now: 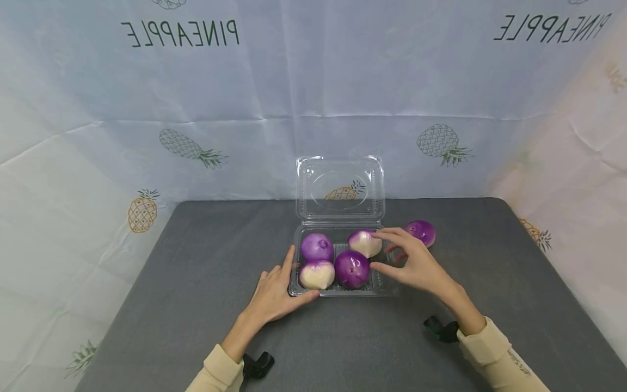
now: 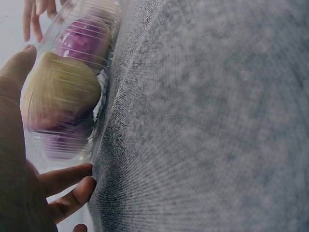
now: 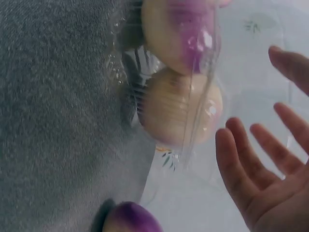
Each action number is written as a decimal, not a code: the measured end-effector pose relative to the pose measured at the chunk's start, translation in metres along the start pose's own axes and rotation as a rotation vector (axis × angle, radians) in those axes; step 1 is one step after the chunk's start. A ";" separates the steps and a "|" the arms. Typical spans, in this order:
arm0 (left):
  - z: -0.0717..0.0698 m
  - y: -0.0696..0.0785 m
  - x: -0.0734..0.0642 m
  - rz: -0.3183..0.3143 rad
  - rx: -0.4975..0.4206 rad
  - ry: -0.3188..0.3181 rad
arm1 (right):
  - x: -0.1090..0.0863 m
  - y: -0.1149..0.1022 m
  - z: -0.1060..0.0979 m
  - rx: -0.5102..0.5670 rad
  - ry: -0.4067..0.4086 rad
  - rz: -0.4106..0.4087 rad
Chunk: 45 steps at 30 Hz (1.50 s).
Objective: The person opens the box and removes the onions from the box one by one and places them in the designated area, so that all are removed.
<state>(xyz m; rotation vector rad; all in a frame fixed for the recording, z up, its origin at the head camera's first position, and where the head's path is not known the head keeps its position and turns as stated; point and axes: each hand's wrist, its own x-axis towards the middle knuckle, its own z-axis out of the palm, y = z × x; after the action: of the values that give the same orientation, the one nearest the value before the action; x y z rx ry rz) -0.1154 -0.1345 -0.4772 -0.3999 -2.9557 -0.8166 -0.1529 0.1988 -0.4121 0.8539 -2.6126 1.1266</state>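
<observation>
An open clear plastic clamshell box (image 1: 337, 293) holds several purple-and-white turnips: a light purple one (image 1: 316, 247), a pale one (image 1: 317, 275), a dark purple one (image 1: 352, 269) and another pale one (image 1: 366, 243). My left hand (image 1: 274, 293) rests along the box's left side, its index finger straight and its thumb at the front rim. Over the right side is my right hand (image 1: 413, 264), fingers spread and holding nothing. In the right wrist view those fingers (image 3: 232, 171) stand apart from the turnips. One more turnip (image 1: 421, 233) lies outside, beyond the right hand.
The box's raised lid (image 1: 340, 188) stands at the back, near a pineapple-print cloth (image 1: 343, 76) behind the grey table (image 1: 220, 245). Black straps (image 1: 258, 365) are on both wrists.
</observation>
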 end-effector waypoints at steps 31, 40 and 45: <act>0.000 -0.001 0.001 -0.020 -0.020 -0.031 | 0.022 0.001 0.027 -0.184 -0.416 -0.078; 0.000 -0.002 0.001 -0.017 -0.024 -0.034 | 0.023 0.002 0.035 -0.288 -0.415 -0.112; 0.000 -0.001 0.001 -0.013 -0.028 -0.033 | 0.022 0.001 0.037 -0.283 -0.391 -0.120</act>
<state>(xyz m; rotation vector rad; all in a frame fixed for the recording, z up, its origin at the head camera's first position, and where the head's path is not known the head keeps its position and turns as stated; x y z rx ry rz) -0.1169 -0.1351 -0.4777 -0.3993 -2.9836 -0.8615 -0.1697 0.1633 -0.4309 1.2470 -2.8781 0.5846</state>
